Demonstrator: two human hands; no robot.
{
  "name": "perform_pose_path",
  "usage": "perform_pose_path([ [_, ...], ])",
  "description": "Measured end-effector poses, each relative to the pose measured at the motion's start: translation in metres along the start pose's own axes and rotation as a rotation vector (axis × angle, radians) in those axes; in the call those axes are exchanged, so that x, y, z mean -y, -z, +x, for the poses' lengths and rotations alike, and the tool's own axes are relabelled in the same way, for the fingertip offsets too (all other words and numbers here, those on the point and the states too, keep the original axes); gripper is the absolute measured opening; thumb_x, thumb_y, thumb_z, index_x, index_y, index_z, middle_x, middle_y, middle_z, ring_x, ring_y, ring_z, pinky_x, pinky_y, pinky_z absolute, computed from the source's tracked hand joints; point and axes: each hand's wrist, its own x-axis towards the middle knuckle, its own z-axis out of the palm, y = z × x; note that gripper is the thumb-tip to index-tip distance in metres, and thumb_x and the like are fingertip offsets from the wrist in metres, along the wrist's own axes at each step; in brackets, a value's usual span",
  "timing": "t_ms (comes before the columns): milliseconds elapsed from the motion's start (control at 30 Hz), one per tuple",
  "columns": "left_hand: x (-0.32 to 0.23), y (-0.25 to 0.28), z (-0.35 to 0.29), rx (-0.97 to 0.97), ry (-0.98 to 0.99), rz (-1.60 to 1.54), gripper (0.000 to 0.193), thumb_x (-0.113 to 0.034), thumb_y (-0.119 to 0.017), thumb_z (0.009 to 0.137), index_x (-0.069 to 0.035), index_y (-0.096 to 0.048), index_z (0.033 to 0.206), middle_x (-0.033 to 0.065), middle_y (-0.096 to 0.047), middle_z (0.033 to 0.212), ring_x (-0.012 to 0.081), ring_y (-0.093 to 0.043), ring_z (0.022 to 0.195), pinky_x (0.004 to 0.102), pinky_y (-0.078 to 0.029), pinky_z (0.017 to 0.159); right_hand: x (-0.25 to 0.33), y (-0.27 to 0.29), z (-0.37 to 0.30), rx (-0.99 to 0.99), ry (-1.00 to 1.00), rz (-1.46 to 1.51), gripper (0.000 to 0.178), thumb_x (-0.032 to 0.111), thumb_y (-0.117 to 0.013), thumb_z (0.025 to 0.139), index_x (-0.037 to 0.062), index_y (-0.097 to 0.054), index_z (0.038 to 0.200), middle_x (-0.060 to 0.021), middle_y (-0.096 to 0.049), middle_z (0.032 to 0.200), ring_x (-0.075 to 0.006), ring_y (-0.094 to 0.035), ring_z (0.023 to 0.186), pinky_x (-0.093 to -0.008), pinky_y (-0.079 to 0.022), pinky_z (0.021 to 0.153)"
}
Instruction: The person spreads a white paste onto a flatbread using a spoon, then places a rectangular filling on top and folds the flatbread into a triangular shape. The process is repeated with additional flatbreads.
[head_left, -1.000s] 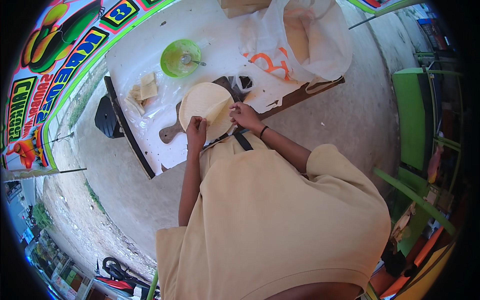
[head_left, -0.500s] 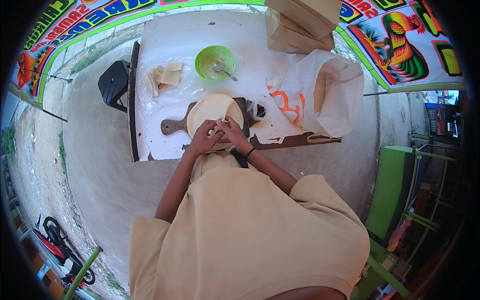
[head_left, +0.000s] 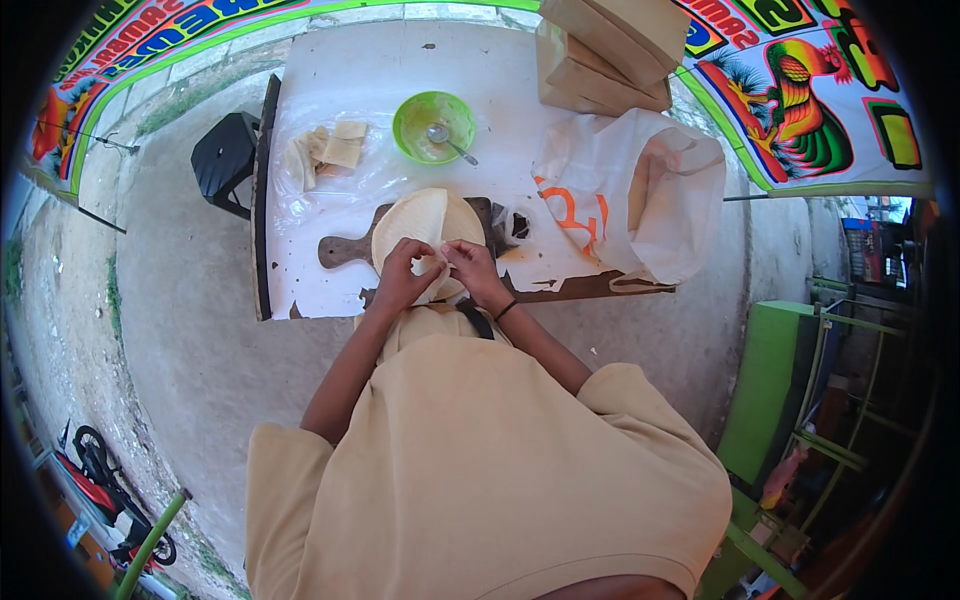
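Above the cutting board [head_left: 345, 251], left hand [head_left: 402, 272] and right hand [head_left: 474, 268] grip a pale sheet [head_left: 424, 222] (by the fingertips). Beyond the board sits a green bowl [head_left: 405, 120].

We see matt, smooth round sheets [head_left: 405, 220], a dull wooden board [head_left: 343, 250], a glossy plastic bowl [head_left: 407, 125] and a shiny metal spoon [head_left: 462, 153].

Left hand [head_left: 404, 275]: curled; left forearm [head_left: 350, 375]: toward one o'clock. Right hand [head_left: 474, 270]: curled, just beside; right forearm [head_left: 546, 348]: toward ten-thirty.
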Motion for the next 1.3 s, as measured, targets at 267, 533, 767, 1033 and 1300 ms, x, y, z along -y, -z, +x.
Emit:
perform_pose_path([
  [267, -0.008, 0.005, 0.001, 0.026, 0.030, 0.001, 0.030, -0.020, -0.079, 0.075, -0.008, -0.059, 0.095, 0.0028, -0.058, 0.089, 0.0154, -0.058, 0.083, 0.0304, -0.048, 0.068, 0.000, 0.000, 0.000, -0.017, -0.034, 0.082, 0.024, 0.024, -0.059, 0.095, 0.0022, -0.063, 0.104, -0.0003, -0.060, 0.091, -0.0093, -0.059, 0.083, -0.0262, -0.054, 0.077],
  [533, -0.005, 0.009, -0.001, 0.020, 0.126, -0.127, 0.024, -0.017, -0.071, 0.083, -0.001, -0.064, 0.099, 0.0082, -0.067, 0.093, 0.0154, -0.065, 0.084, 0.0293, -0.054, 0.073, 0.010, -0.010, -0.003, 0.003, -0.054, 0.175, 0.025, 0.021, -0.059, 0.095, -0.0002, -0.063, 0.106, -0.0064, -0.063, 0.098, -0.0149, -0.062, 0.092, -0.0303, -0.055, 0.082],
  [767, -0.011, 0.012, -0.002, 0.072, 0.291, -0.195, 0.025, -0.019, -0.063, 0.091, 0.003, -0.067, 0.101, 0.0103, -0.070, 0.088, 0.0134, -0.065, 0.082, 0.0281, -0.053, 0.074, 0.004, -0.012, -0.002, -0.051, -0.012, 0.056, 0.037, 0.016, -0.064, 0.091, -0.0003, -0.053, 0.123, -0.0098, -0.062, 0.106, -0.0180, -0.062, 0.097, -0.0311, -0.055, 0.084],
  [1033, 0.010, 0.006, -0.003, 0.132, 0.351, -0.417, 0.023, -0.018, -0.058, 0.094, 0.000, -0.066, 0.106, 0.0057, -0.068, 0.091, 0.0129, -0.062, 0.083, 0.0283, -0.050, 0.076, 0.005, -0.011, -0.005, -0.062, 0.014, -0.104, 0.048, 0.016, -0.066, 0.089, 0.0011, -0.047, 0.130, -0.0124, -0.057, 0.113, -0.0188, -0.060, 0.101, -0.0321, -0.055, 0.082],
  [1300, 0.046, 0.010, -0.006, -0.132, 0.431, 0.033, 0.027, -0.009, -0.062, 0.084, -0.002, -0.063, 0.110, 0.0155, -0.066, 0.099, 0.0270, -0.065, 0.085, 0.0362, -0.051, 0.077, -0.038, 0.011, 0.019, -0.494, 0.088, -0.251, 0.068, 0.022, -0.071, 0.084, 0.0007, -0.033, 0.136, -0.0159, -0.054, 0.119, -0.0205, -0.056, 0.106, -0.0324, -0.050, 0.083],
])
